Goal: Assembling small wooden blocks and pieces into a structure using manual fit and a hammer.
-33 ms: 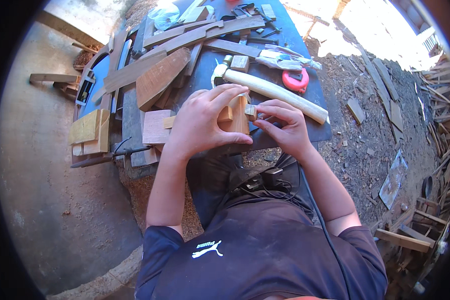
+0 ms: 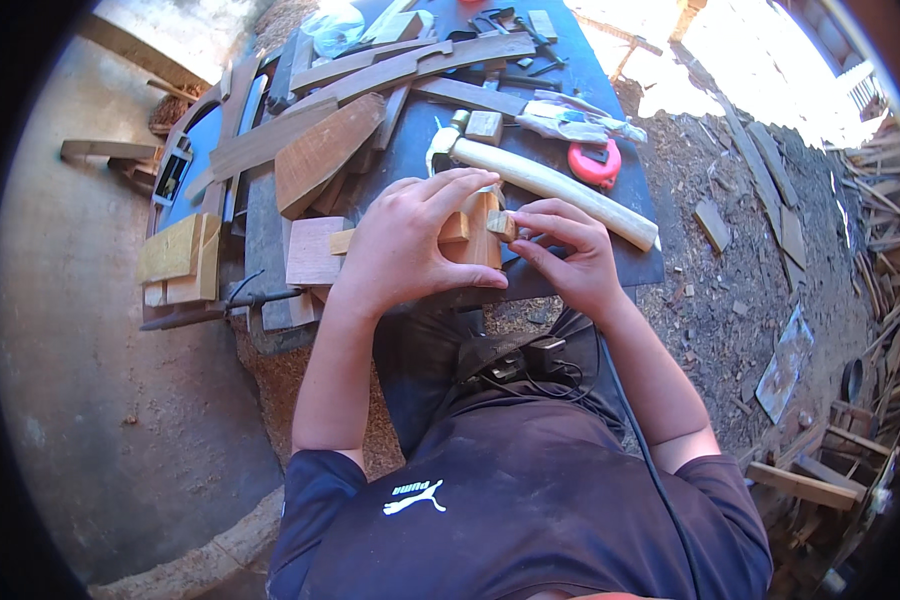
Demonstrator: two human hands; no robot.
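Note:
My left hand [image 2: 415,235] is closed around a light wooden block [image 2: 483,235], thumb along its near end and fingers over its far end. A narrow wooden bar [image 2: 454,228] meets the block's left side; its other end shows left of my wrist, and the hand hides its middle. Between thumb and fingertips, my right hand [image 2: 570,245] pinches a small wooden piece [image 2: 502,225] at the block's right face. Whether the piece is set into the block or only touches it, I cannot tell. Just beyond both hands lies a hammer [image 2: 560,190] with a pale wooden handle.
A red tape measure [image 2: 595,163] sits beyond the hammer on the dark tabletop [image 2: 642,262]. Curved boards [image 2: 370,80], a broad brown board [image 2: 328,155] and a small block [image 2: 484,126] crowd the far and left parts. A clamp bar [image 2: 260,298] juts out left. Scrap wood litters the ground at right.

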